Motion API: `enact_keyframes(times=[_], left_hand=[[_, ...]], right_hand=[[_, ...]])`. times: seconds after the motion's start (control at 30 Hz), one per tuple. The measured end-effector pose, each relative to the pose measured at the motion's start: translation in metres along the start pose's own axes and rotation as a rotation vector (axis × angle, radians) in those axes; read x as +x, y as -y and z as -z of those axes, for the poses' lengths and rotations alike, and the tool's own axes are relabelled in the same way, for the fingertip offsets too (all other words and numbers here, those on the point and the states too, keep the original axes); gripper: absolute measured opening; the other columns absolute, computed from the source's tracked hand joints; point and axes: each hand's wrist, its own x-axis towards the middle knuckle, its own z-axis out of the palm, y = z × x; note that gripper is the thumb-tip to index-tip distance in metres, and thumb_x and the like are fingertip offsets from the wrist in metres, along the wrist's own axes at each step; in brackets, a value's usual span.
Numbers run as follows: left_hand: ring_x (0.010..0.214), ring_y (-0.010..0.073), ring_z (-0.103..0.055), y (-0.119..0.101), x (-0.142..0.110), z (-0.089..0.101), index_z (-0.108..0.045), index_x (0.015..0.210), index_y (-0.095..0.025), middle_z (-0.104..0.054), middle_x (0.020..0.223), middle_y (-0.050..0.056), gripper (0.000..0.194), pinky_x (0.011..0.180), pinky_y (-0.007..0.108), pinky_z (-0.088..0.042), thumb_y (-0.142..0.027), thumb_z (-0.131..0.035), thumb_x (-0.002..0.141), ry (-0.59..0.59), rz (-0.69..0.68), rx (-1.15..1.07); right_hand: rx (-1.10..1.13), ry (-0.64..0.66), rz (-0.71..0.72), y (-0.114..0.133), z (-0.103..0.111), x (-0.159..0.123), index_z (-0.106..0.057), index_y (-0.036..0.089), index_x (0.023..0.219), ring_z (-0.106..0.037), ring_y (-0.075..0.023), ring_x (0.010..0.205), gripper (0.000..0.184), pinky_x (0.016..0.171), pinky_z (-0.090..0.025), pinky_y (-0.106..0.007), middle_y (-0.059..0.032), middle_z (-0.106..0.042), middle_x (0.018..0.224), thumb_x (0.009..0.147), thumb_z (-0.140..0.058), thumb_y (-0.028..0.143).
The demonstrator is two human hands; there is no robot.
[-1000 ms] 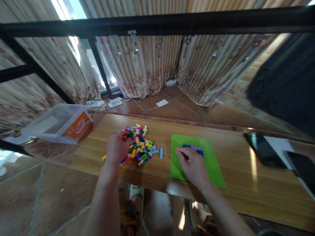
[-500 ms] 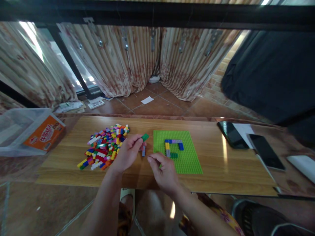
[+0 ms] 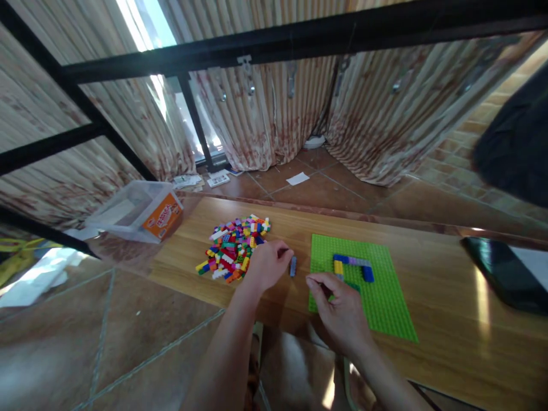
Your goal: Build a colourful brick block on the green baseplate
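My left hand (image 3: 269, 264) hovers between the brick pile and the baseplate, its thumb and fingers pinched together; what they hold, if anything, is hidden. Just right of its fingertips a small blue-grey toy brick (image 3: 293, 266) lies on the board. Curled fingers close my right hand (image 3: 340, 305) over the near left part of the green baseplate (image 3: 391, 302), and I cannot make out anything in them. On the plate stands an angular outline of bricks: blue (image 3: 367, 274), lilac (image 3: 355, 261), yellow (image 3: 338, 267) and dark green, the last partly covered by my right hand.
Left of my hands spreads a heap of mixed toy bricks (image 3: 231, 251) on the wooden board (image 3: 192, 231). Beyond the board's left end sits a clear plastic box (image 3: 128, 220) with an orange label. A dark phone (image 3: 500, 274) lies at the right.
The green brick seen in my left fingers no longer shows there. My left hand has turned, its fingertips now beside the blue-grey brick. The camera view has swung left.
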Motion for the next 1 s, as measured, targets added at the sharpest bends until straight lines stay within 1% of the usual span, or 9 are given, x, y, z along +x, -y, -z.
enact_keyframes(times=[0.2,0.27,0.37,0.47,0.6,0.67,0.77,0.9,1.0], left_hand=[[0.068,0.0169,-0.064,0.007,-0.001,0.004,-0.071,0.087,-0.019,-0.072,0.073,0.003,0.02,0.065,0.026,-0.044,-0.036,-0.061,0.083,-0.086,0.179,0.038],[0.067,0.0167,-0.065,0.01,-0.001,0.008,-0.072,0.088,-0.02,-0.071,0.07,0.003,0.023,0.064,0.026,-0.044,-0.039,-0.06,0.084,-0.115,0.179,-0.007],[0.07,0.0163,-0.065,0.019,0.001,0.018,-0.072,0.087,-0.02,-0.073,0.076,0.003,0.023,0.065,0.025,-0.044,-0.035,-0.055,0.087,-0.229,0.191,-0.038],[0.076,0.0174,-0.066,0.039,0.004,0.036,-0.071,0.089,-0.019,-0.074,0.082,0.005,0.021,0.069,0.026,-0.046,-0.029,-0.053,0.087,-0.388,0.306,0.002],[0.091,0.0204,-0.066,0.075,0.005,0.065,-0.07,0.103,-0.017,-0.074,0.099,0.009,0.026,0.08,0.029,-0.047,-0.018,-0.051,0.085,-0.515,0.527,0.1],[0.097,0.0228,-0.066,0.091,0.003,0.077,-0.069,0.106,-0.014,-0.072,0.104,0.013,0.03,0.083,0.031,-0.047,-0.015,-0.049,0.084,-0.487,0.612,0.134],[0.096,0.0236,-0.066,0.105,-0.002,0.088,-0.068,0.109,-0.011,-0.072,0.105,0.015,0.032,0.081,0.032,-0.048,-0.015,-0.051,0.082,-0.44,0.648,0.14],[0.079,0.0184,-0.066,0.108,-0.014,0.096,-0.071,0.102,-0.014,-0.074,0.091,0.008,0.031,0.069,0.026,-0.049,-0.011,-0.054,0.077,-0.299,0.544,0.073],[0.075,0.0154,-0.065,0.107,-0.023,0.098,-0.072,0.103,-0.014,-0.074,0.088,0.005,0.041,0.068,0.023,-0.048,-0.002,-0.051,0.069,-0.157,0.429,0.035]], right_hand=[[-0.048,0.042,0.027,-0.001,-0.004,-0.002,-0.069,0.022,0.09,-0.066,-0.0178,0.076,0.025,0.067,-0.048,-0.028,-0.0036,-0.07,0.084,0.094,-0.049,0.036],[-0.055,0.039,0.032,-0.002,-0.005,-0.002,-0.069,0.022,0.091,-0.066,-0.0175,0.076,0.025,0.069,-0.048,-0.028,-0.0033,-0.071,0.085,0.094,-0.049,0.036],[-0.067,0.037,0.037,-0.004,-0.007,-0.002,-0.069,0.022,0.092,-0.066,-0.0169,0.078,0.024,0.071,-0.049,-0.027,-0.003,-0.071,0.087,0.094,-0.05,0.037],[-0.076,0.043,0.05,-0.005,-0.008,-0.002,-0.069,0.022,0.093,-0.067,-0.0168,0.08,0.024,0.072,-0.049,-0.027,-0.0032,-0.071,0.089,0.094,-0.05,0.037],[-0.096,0.052,0.067,-0.007,-0.009,-0.003,-0.069,0.021,0.094,-0.068,-0.0172,0.081,0.025,0.071,-0.049,-0.027,-0.004,-0.072,0.09,0.095,-0.05,0.036],[-0.104,0.056,0.076,-0.007,-0.01,-0.004,-0.069,0.021,0.093,-0.068,-0.0174,0.081,0.024,0.071,-0.05,-0.027,-0.0042,-0.072,0.09,0.095,-0.049,0.036],[-0.114,0.063,0.102,-0.008,-0.01,-0.004,-0.069,0.021,0.093,-0.068,-0.0168,0.08,0.023,0.071,-0.05,-0.027,-0.0036,-0.072,0.089,0.095,-0.05,0.034],[-0.124,0.062,0.126,-0.008,-0.012,-0.002,-0.069,0.021,0.092,-0.068,-0.0166,0.078,0.022,0.07,-0.05,-0.027,-0.0033,-0.072,0.087,0.094,-0.05,0.033],[-0.121,0.072,0.14,-0.007,-0.014,-0.002,-0.068,0.021,0.093,-0.069,-0.017,0.08,0.022,0.07,-0.051,-0.027,-0.0038,-0.072,0.089,0.095,-0.05,0.032]])
